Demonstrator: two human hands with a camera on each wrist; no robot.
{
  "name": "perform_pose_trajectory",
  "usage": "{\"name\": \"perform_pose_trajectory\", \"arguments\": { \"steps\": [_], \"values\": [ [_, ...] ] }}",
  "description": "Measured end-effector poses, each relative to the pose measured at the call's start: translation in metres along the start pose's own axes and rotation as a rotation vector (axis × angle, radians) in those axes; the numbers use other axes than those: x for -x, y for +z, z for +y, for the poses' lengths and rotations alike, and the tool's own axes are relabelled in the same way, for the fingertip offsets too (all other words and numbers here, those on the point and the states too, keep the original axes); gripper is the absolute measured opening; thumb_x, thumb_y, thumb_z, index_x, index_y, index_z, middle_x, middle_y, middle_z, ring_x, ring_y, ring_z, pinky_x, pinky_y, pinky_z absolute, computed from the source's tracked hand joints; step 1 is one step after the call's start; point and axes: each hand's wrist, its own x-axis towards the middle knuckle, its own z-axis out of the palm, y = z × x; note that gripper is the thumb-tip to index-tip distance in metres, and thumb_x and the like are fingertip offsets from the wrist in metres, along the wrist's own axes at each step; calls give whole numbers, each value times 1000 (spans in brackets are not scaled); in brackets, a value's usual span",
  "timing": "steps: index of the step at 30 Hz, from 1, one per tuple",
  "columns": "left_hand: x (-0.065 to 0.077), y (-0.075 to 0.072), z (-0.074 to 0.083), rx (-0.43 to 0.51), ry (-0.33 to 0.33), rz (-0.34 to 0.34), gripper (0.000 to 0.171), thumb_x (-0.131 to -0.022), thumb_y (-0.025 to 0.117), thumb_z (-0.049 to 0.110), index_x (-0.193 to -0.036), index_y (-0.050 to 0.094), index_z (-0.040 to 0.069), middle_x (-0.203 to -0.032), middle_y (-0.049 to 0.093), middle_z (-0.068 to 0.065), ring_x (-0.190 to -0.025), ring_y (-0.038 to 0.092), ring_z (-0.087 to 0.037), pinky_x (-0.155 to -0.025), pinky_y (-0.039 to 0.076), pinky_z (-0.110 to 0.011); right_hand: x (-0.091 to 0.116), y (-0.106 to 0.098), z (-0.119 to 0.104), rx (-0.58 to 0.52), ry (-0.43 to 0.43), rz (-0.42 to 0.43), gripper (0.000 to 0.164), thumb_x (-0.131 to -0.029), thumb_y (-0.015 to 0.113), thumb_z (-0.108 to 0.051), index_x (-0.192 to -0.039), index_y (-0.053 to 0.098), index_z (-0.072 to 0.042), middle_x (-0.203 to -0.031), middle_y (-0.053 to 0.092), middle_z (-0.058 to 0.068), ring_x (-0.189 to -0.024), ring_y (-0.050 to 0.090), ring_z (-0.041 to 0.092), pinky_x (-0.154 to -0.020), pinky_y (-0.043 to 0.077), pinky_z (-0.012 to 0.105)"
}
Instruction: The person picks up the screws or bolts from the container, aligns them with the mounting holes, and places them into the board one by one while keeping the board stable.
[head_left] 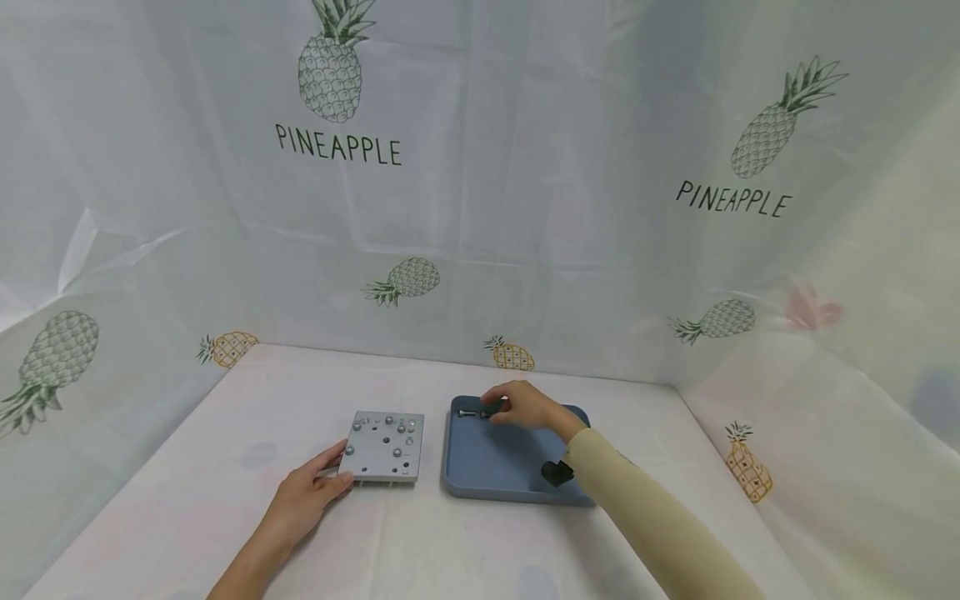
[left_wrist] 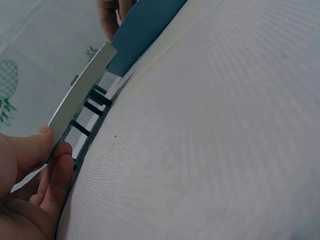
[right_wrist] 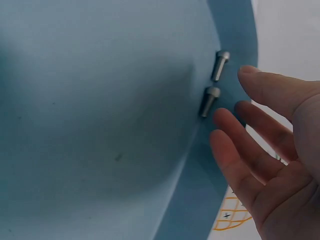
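My left hand (head_left: 303, 498) pinches the near left corner of a square metal plate (head_left: 375, 454), thumb above and fingers beneath. Several bolts stand in the plate's holes; other holes are bare. In the left wrist view, dark shanks (left_wrist: 80, 128) stick out under the plate (left_wrist: 82, 97). My right hand (head_left: 527, 406) hovers over the far side of a blue tray (head_left: 483, 462), thumb and fingers spread. Two socket-head bolts, one (right_wrist: 220, 66) and another (right_wrist: 210, 101), lie end to end along the tray wall, close to the right hand's fingertips (right_wrist: 224, 117).
A white patterned cloth (head_left: 450, 550) covers the table. Pineapple-print sheets (head_left: 525, 208) hang at the back and both sides. The tray stands just right of the plate. A small black object (head_left: 557, 473) shows beside the right sleeve (head_left: 645, 504), overlapping the tray.
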Motion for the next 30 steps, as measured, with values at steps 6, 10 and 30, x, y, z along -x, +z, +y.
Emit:
{"name": "perform_pose_trajectory", "arguments": {
  "steps": [6,10,30],
  "values": [
    [0,2,-3,10,1,1,70,-103,72,32,-164,42,13,-158,53,-19,-106,72,-13,-114,39,-63,-1,7,6,47,0,-38,40,-99,77,-10,-136,68,0,-135,71,14,-113,72,27,-95,59,35],
    [-1,2,-3,11,5,0,70,-103,72,32,-164,42,13,-158,54,-19,-106,72,-13,-115,38,-64,-3,9,9,60,-3,-41,40,-98,78,-10,-135,69,0,-132,72,14,-116,71,29,-97,58,39],
    [-1,1,-1,15,0,7,71,-102,73,33,-163,43,12,-155,55,-21,-105,73,-14,-115,38,-65,-8,21,-1,133,93,14,16,-90,80,6,-103,79,-4,-96,76,5,-88,68,14,-80,58,30]
  ]
}}
